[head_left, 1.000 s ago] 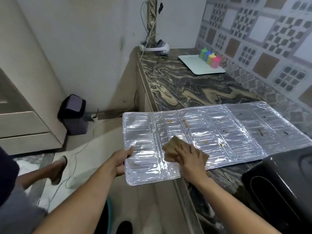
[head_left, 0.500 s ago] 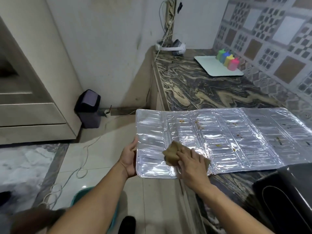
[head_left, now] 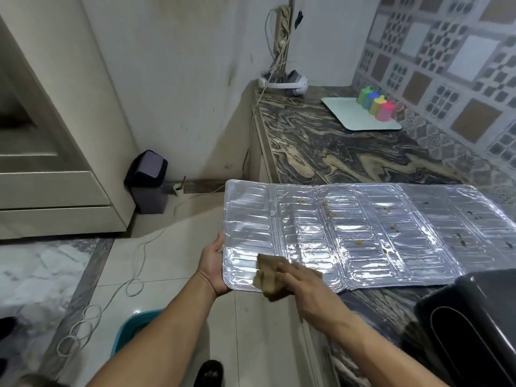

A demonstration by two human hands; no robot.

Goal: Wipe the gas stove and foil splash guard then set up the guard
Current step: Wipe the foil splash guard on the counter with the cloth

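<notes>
The silver foil splash guard (head_left: 363,230) lies flat across the marbled counter (head_left: 329,152), its left end hanging past the counter edge. Small brown and dark food specks dot its middle and right panels. My left hand (head_left: 213,268) grips the guard's overhanging left edge from beneath. My right hand (head_left: 304,286) presses a folded brown cloth (head_left: 269,276) onto the guard's near left corner. The black gas stove (head_left: 469,325) shows only as a corner at the lower right.
A white tray (head_left: 360,120) with several coloured bottles stands at the back by the tiled wall. A white headset (head_left: 284,81) sits in the far corner under a power strip. On the floor are a dark bin (head_left: 148,182), a teal basin (head_left: 134,328) and loose cables.
My right hand has dragged the cloth toward the guard's near left corner. My left hand has slid further down the left edge. The camera has turned slightly left.
</notes>
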